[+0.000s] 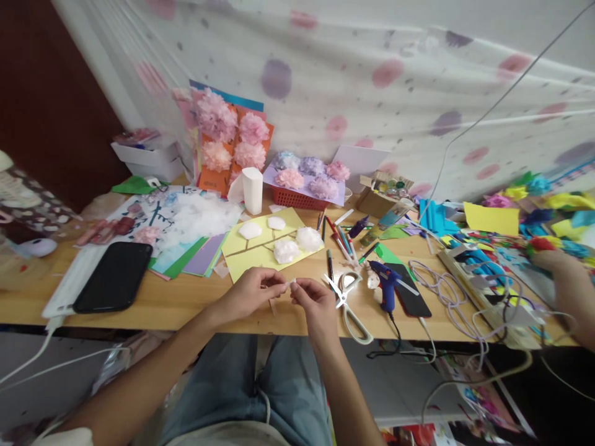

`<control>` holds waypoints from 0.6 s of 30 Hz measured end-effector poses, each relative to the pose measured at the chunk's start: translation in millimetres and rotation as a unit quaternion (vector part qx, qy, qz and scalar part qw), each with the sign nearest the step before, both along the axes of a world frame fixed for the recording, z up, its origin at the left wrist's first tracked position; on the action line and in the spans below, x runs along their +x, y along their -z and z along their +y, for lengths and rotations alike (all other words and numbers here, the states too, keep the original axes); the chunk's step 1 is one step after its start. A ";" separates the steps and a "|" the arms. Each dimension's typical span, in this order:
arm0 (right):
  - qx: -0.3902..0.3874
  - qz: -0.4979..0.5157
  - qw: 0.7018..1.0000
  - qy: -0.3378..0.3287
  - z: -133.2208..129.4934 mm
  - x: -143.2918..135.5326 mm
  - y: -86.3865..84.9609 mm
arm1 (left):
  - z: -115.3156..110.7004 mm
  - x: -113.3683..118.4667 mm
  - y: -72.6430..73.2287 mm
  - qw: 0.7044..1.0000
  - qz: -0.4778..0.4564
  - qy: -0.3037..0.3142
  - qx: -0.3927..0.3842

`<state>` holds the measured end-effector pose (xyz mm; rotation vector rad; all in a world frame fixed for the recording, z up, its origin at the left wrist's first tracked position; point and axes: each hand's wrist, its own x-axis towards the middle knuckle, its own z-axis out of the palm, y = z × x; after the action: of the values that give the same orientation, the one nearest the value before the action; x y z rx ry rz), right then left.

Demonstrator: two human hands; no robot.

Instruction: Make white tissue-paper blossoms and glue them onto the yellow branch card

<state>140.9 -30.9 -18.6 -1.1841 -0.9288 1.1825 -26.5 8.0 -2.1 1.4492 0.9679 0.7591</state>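
Black rounded-rectangular smartphone (113, 277): lies on the tan wooden table (186, 303). Left hand (253, 291): thumb and fingertips pinch a small whitish scrap (290, 282), held near the table's front edge. Yellow paper card (242, 263): lies beyond, bearing brown branches and white puffs. Right hand (318, 303): pinches the same scrap. Pale-handled metal scissors (343, 298): blades spread. Blue glue gun (385, 285): corded.

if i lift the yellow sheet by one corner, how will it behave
The yellow sheet looks thin and flat, so it would probably be light and bend. The two fluffy white tufts on its right side look soft and might squash if gripped.
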 end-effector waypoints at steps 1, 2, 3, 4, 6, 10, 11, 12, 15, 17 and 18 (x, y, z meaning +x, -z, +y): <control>0.003 0.009 1.000 0.010 0.3 -2.1 0.0 | 0.0 0.4 0.0 1.000 -0.018 -0.010 -0.017; 0.006 0.016 1.000 0.019 0.3 -4.8 0.3 | -0.3 1.2 0.0 0.999 -0.037 -0.019 -0.034; 0.008 0.021 0.999 0.024 0.2 -7.6 0.8 | -1.0 2.2 0.1 0.997 -0.056 -0.031 -0.049; 0.011 0.024 0.999 0.027 0.1 -10.5 1.5 | -1.9 3.4 0.1 0.995 -0.072 -0.043 -0.061; 0.018 0.026 0.999 0.030 -0.1 -15.6 3.1 | -4.1 5.8 0.2 0.990 -0.095 -0.065 -0.077; 0.025 0.009 0.999 0.043 0.3 -19.8 6.2 | -4.9 4.7 1.1 0.989 -0.102 -0.068 -0.076; 0.028 -0.009 0.998 0.052 -0.5 -19.5 7.3 | -3.3 2.2 1.7 0.991 -0.093 -0.067 -0.062; 0.037 -0.040 0.997 0.062 -2.2 -18.9 8.8 | -0.6 -1.3 2.5 0.994 -0.078 -0.070 -0.041; 0.124 -0.218 0.966 0.058 -14.2 -16.8 15.6 | 13.1 -16.3 4.4 0.993 -0.006 -0.112 0.039; 0.205 -0.368 0.907 -0.011 -27.1 -16.2 22.7 | 25.0 -26.5 3.7 0.986 0.043 -0.138 0.078; 0.237 -0.433 0.868 -0.055 -33.9 -16.0 27.0 | 30.8 -30.5 2.4 0.983 0.062 -0.145 0.092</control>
<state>124.9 -64.8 -45.6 -1.2510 -1.8589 0.3927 -57.1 38.8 -4.5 1.5479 1.2491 1.0010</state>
